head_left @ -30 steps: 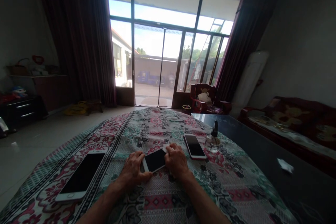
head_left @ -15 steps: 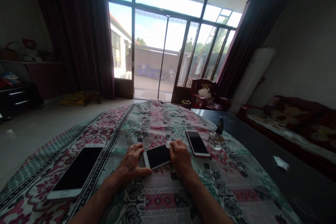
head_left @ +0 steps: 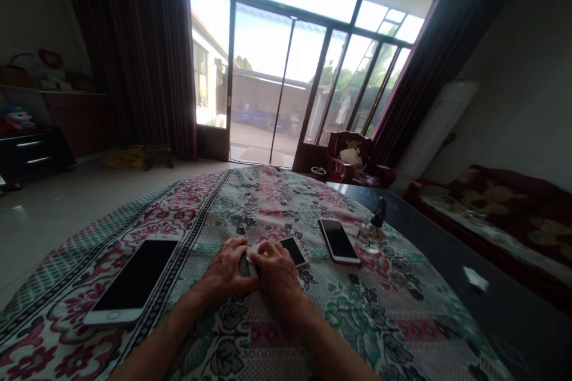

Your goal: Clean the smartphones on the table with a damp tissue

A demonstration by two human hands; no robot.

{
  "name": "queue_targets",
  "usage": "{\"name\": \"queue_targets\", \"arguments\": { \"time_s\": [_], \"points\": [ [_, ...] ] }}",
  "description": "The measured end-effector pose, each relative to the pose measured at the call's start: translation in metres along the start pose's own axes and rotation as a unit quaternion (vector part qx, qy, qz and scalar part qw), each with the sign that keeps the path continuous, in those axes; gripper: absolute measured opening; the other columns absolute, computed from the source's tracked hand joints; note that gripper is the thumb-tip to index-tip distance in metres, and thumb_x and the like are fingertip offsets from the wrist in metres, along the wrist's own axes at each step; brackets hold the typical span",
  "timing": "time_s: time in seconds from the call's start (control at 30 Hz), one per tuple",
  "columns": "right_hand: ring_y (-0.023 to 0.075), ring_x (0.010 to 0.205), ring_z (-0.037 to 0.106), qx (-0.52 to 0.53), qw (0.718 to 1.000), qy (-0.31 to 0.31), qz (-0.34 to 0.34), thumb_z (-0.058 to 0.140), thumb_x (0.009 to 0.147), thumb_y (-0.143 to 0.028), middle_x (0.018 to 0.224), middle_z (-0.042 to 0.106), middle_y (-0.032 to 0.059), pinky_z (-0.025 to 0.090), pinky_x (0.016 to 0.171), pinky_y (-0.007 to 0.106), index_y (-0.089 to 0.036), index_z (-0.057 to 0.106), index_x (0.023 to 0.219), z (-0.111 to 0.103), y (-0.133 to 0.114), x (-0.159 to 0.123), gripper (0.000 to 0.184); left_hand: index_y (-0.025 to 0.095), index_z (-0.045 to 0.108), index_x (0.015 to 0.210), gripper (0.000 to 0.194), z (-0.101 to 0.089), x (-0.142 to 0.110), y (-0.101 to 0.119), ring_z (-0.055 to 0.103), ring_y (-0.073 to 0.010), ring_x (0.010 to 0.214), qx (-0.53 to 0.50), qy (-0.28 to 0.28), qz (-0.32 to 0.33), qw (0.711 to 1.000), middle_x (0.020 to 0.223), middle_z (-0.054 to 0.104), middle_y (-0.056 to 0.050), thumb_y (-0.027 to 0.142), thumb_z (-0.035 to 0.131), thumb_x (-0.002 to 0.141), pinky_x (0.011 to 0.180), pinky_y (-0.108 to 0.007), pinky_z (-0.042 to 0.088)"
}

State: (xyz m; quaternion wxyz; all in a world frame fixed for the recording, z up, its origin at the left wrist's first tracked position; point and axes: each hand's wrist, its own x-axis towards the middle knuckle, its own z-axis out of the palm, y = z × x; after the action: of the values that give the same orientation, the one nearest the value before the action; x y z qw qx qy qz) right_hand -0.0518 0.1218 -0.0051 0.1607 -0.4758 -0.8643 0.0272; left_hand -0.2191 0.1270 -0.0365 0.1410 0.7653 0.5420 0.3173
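Observation:
A white-framed smartphone (head_left: 294,252) with a dark screen lies at an angle in the middle of the bed-like, cloth-covered surface. My left hand (head_left: 227,268) grips its left end between thumb and fingers. Pinched in my right hand (head_left: 277,272) is a small white tissue (head_left: 252,254), pressed on the phone's left part; my fingers hide most of it. A larger white phone (head_left: 136,280) lies face up to the left. Another phone (head_left: 339,241), also screen up, rests to the right, beside a clear bottle (head_left: 373,231) with a black top.
A patterned floral cloth (head_left: 322,327) covers the surface under the phones. On the dark tabletop (head_left: 451,297) to the right lies a crumpled white scrap (head_left: 475,279). Beyond stand a wooden armchair (head_left: 348,158), a sofa (head_left: 500,199) and glass doors (head_left: 259,89).
My right hand has slid leftward with the tissue, from the phone's right end to its left end, close to my left hand. My left hand still grips the phone. The view has shifted slightly.

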Motion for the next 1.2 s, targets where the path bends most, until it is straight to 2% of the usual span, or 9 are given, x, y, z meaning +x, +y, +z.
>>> {"name": "queue_targets", "arguments": {
  "time_s": [0.1, 0.23, 0.33, 0.43, 0.63, 0.73, 0.97, 1.07, 1.2],
  "points": [
    [0.0192, 0.098, 0.049, 0.002, 0.999, 0.02, 0.032, 0.051, 0.091, -0.025, 0.107, 0.06, 0.0018, 0.034, 0.082, 0.028, -0.032, 0.068, 0.105, -0.005, 0.015, 0.001, 0.023, 0.014, 0.065, 0.109, 0.063, -0.001, 0.0, 0.0, 0.043, -0.0347, 0.129, 0.002, -0.008, -0.005, 1.0, 0.133, 0.054, -0.016, 0.037, 0.081, 0.054, 0.11, -0.046, 0.036],
    [0.0198, 0.096, 0.049, -0.019, 0.99, 0.047, 0.132, 0.043, 0.092, -0.016, 0.103, 0.061, 0.0037, 0.034, 0.082, 0.028, -0.028, 0.071, 0.102, -0.016, 0.047, 0.001, 0.032, 0.014, 0.065, 0.11, 0.064, 0.0, 0.0, -0.003, 0.044, -0.0345, 0.129, -0.002, -0.006, -0.002, 1.0, 0.133, 0.054, -0.015, 0.041, 0.082, 0.054, 0.109, -0.045, 0.037],
    [0.0216, 0.097, 0.049, -0.044, 0.981, 0.051, 0.181, 0.042, 0.091, -0.014, 0.104, 0.061, 0.0059, 0.034, 0.083, 0.029, -0.026, 0.07, 0.106, -0.018, 0.055, -0.002, 0.035, 0.013, 0.065, 0.11, 0.066, 0.001, 0.0, -0.005, 0.044, -0.0344, 0.129, -0.004, 0.001, 0.002, 1.0, 0.133, 0.054, -0.015, 0.041, 0.082, 0.053, 0.11, -0.044, 0.036],
    [0.0222, 0.097, 0.048, -0.05, 0.986, 0.046, 0.154, 0.044, 0.09, -0.015, 0.105, 0.061, 0.0065, 0.034, 0.083, 0.031, -0.027, 0.068, 0.109, -0.014, 0.037, -0.005, 0.034, 0.015, 0.065, 0.11, 0.064, 0.002, 0.0, -0.005, 0.044, -0.0344, 0.129, -0.004, 0.003, 0.003, 1.0, 0.132, 0.055, -0.014, 0.041, 0.081, 0.053, 0.109, -0.044, 0.036],
    [0.0209, 0.095, 0.049, -0.007, 1.0, -0.009, 0.004, 0.056, 0.087, -0.026, 0.108, 0.06, 0.0039, 0.035, 0.081, 0.031, -0.029, 0.067, 0.106, -0.001, -0.008, -0.007, 0.022, 0.015, 0.066, 0.107, 0.059, 0.003, 0.0, -0.005, 0.046, -0.0351, 0.126, -0.004, 0.01, 0.008, 1.0, 0.129, 0.057, -0.015, 0.037, 0.079, 0.054, 0.109, -0.047, 0.037],
    [0.0202, 0.094, 0.049, -0.009, 1.0, 0.005, 0.026, 0.053, 0.089, -0.024, 0.105, 0.06, 0.0033, 0.035, 0.081, 0.03, -0.029, 0.069, 0.102, -0.005, 0.001, -0.007, 0.022, 0.016, 0.066, 0.108, 0.06, 0.004, 0.0, -0.007, 0.046, -0.0348, 0.127, -0.006, 0.011, 0.012, 1.0, 0.13, 0.056, -0.013, 0.038, 0.079, 0.053, 0.108, -0.047, 0.037],
    [0.0227, 0.098, 0.05, -0.07, 0.98, 0.053, 0.181, 0.042, 0.09, -0.013, 0.106, 0.06, 0.0074, 0.034, 0.084, 0.031, -0.025, 0.068, 0.108, -0.016, 0.049, -0.01, 0.034, 0.018, 0.064, 0.112, 0.066, 0.001, 0.001, -0.013, 0.043, -0.0341, 0.13, -0.005, -0.016, 0.023, 1.0, 0.134, 0.054, -0.013, 0.042, 0.081, 0.053, 0.11, -0.046, 0.035],
    [0.0234, 0.097, 0.049, -0.076, 0.982, 0.059, 0.165, 0.043, 0.089, -0.013, 0.106, 0.059, 0.0077, 0.034, 0.084, 0.032, -0.025, 0.066, 0.11, -0.014, 0.045, -0.014, 0.034, 0.016, 0.062, 0.114, 0.068, -0.001, 0.001, -0.013, 0.042, -0.0336, 0.131, 0.006, -0.029, 0.027, 0.999, 0.135, 0.052, -0.014, 0.042, 0.079, 0.054, 0.111, -0.044, 0.034],
    [0.0227, 0.095, 0.048, -0.058, 0.995, 0.036, 0.072, 0.049, 0.088, -0.018, 0.106, 0.058, 0.007, 0.035, 0.082, 0.032, -0.025, 0.065, 0.107, -0.01, 0.015, -0.017, 0.026, 0.016, 0.061, 0.115, 0.065, -0.001, 0.001, -0.012, 0.042, -0.0333, 0.131, 0.02, -0.033, 0.031, 0.999, 0.135, 0.052, -0.014, 0.042, 0.077, 0.057, 0.11, -0.044, 0.035]
  ]
}}
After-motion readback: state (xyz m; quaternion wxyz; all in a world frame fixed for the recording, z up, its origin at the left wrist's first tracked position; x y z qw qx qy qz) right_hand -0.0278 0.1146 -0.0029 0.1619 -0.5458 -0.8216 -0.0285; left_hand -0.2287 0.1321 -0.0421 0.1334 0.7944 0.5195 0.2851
